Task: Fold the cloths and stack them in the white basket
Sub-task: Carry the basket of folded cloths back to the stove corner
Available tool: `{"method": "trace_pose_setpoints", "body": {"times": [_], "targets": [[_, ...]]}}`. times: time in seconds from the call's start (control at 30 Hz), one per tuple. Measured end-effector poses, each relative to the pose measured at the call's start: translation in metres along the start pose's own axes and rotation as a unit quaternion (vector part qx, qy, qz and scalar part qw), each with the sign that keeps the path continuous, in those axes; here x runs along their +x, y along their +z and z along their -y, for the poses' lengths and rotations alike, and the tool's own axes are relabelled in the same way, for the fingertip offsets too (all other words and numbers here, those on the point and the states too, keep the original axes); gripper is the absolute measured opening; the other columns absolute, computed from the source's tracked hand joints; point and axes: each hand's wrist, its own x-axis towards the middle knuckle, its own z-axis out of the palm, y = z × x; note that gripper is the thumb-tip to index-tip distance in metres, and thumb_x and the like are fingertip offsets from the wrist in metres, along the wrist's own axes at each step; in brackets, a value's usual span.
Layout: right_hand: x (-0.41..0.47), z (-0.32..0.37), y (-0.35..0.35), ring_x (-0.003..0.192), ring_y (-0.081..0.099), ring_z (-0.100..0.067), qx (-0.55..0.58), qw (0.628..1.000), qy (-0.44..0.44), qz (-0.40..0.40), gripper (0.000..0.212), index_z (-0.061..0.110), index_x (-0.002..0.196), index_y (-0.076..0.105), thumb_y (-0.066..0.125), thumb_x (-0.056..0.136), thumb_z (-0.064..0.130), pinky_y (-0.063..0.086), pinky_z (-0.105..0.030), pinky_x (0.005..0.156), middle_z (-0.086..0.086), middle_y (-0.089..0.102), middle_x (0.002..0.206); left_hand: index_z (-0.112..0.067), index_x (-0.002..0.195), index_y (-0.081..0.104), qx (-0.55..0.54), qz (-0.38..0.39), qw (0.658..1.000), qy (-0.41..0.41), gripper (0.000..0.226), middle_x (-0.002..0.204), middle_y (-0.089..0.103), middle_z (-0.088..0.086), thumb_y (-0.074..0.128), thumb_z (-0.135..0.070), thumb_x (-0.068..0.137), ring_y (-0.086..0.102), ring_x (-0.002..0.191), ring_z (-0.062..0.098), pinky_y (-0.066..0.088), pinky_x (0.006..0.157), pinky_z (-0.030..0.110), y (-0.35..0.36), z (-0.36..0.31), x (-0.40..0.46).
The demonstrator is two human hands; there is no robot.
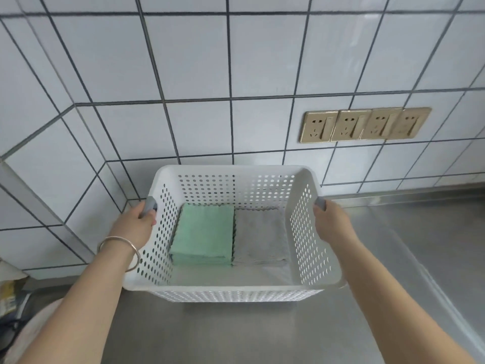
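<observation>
The white perforated basket (231, 287) stands on the steel counter near the tiled wall. Inside it, a folded green cloth stack (203, 233) lies on the left and a folded grey cloth stack (259, 236) lies beside it on the right, edges touching. My left hand (136, 224) grips the grey handle on the basket's left side; a metal bangle circles that wrist. My right hand (332, 219) grips the grey handle on the right side.
A steel counter (236, 334) runs under the basket, with a raised lip toward the right. The tiled wall stands close behind, with a row of gold power sockets (364, 124). Some packaging and dark cables sit at the far left edge (10, 298).
</observation>
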Motion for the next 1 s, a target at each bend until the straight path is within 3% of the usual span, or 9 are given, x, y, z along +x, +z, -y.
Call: {"method": "trace_pose_setpoints", "body": {"times": [0.1,0.23,0.37,0.47,0.57,0.7,0.83,0.93,1.0], "targets": [[-0.017,-0.026,-0.043,0.081,0.047,-0.024,0.000,1.000,0.001,-0.024,0.026,0.012,0.081,0.044,0.032,0.100,0.023,0.032,-0.028,0.069,-0.003,0.050,0.075,-0.021,0.083,0.056,0.000,0.008,1.000,0.019,0.017,0.078,0.058,0.014,0.042,-0.023,0.092,0.051,0.067,0.026,0.044,0.069,0.038,0.020,-0.030,-0.028],[-0.041,-0.071,-0.098,0.081,0.047,-0.026,-0.009,0.998,0.035,-0.060,0.022,0.011,0.080,0.045,0.035,0.098,0.017,0.032,-0.028,0.068,-0.003,0.047,0.070,-0.028,0.090,0.049,-0.008,0.041,0.998,0.047,0.007,0.094,0.063,0.018,0.044,-0.024,0.093,0.060,0.086,0.036,0.048,0.084,0.046,0.060,-0.071,-0.061],[-0.072,-0.121,-0.145,0.064,0.045,-0.024,0.025,0.988,0.088,-0.122,0.023,0.010,0.080,0.046,0.035,0.097,0.021,0.034,-0.028,0.053,-0.002,0.047,0.068,-0.039,0.086,0.055,0.007,0.098,0.990,0.098,0.020,0.095,0.064,0.018,0.042,-0.025,0.092,0.061,0.085,0.035,0.049,0.080,0.044,0.105,-0.101,-0.088],[-0.110,-0.159,-0.174,0.057,0.041,-0.016,0.012,0.972,0.145,-0.184,0.030,0.013,0.072,0.041,0.035,0.098,0.027,0.029,-0.023,0.048,0.000,0.045,0.066,-0.030,0.111,0.055,0.024,0.144,0.977,0.152,0.022,0.100,0.064,0.015,0.040,-0.025,0.094,0.060,0.088,0.036,0.047,0.077,0.044,0.139,-0.127,-0.114],[-0.156,-0.192,-0.195,0.059,0.043,-0.023,0.007,0.945,0.204,-0.255,0.038,0.013,0.064,0.038,0.036,0.098,0.029,0.027,-0.026,0.047,-0.001,0.045,0.061,-0.029,0.129,0.047,0.038,0.194,0.960,0.200,0.034,0.113,0.061,0.010,0.038,-0.025,0.096,0.057,0.099,0.034,0.041,0.077,0.038,0.170,-0.148,-0.142],[-0.241,-0.228,-0.205,0.051,0.039,-0.021,0.092,0.887,0.282,-0.355,0.031,0.009,0.070,0.047,0.040,0.097,0.023,0.033,-0.028,0.053,-0.001,0.042,0.055,-0.031,0.138,0.039,0.058,0.289,0.916,0.272,0.043,0.129,0.056,0.008,0.040,-0.029,0.095,0.055,0.111,0.032,0.043,0.093,0.041,0.207,-0.177,-0.178],[-0.350,-0.255,-0.198,0.053,0.039,-0.019,0.129,0.809,0.369,-0.440,0.034,0.014,0.065,0.043,0.040,0.097,0.024,0.034,-0.031,0.055,0.000,0.041,0.057,-0.021,0.120,0.052,0.051,0.397,0.837,0.373,0.027,0.103,0.061,0.016,0.040,-0.016,0.097,0.055,0.078,0.028,0.039,0.064,0.030,0.242,-0.196,-0.250],[-0.434,-0.269,-0.192,0.057,0.043,-0.018,0.132,0.751,0.427,-0.486,0.027,0.012,0.074,0.052,0.041,0.096,0.023,0.038,-0.032,0.059,-0.001,0.047,0.064,-0.022,0.132,0.046,0.063,0.469,0.779,0.411,0.036,0.112,0.059,0.012,0.040,-0.018,0.096,0.053,0.091,0.030,0.041,0.082,0.036,0.266,-0.199,-0.312],[-0.491,-0.274,-0.187,0.058,0.044,-0.015,0.146,0.708,0.457,-0.519,0.023,0.012,0.081,0.055,0.041,0.095,0.024,0.038,-0.032,0.058,0.000,0.048,0.067,-0.030,0.130,0.047,0.088,0.499,0.735,0.451,0.035,0.110,0.060,0.010,0.039,-0.022,0.096,0.056,0.093,0.031,0.045,0.084,0.041,0.277,-0.198,-0.360]]}}
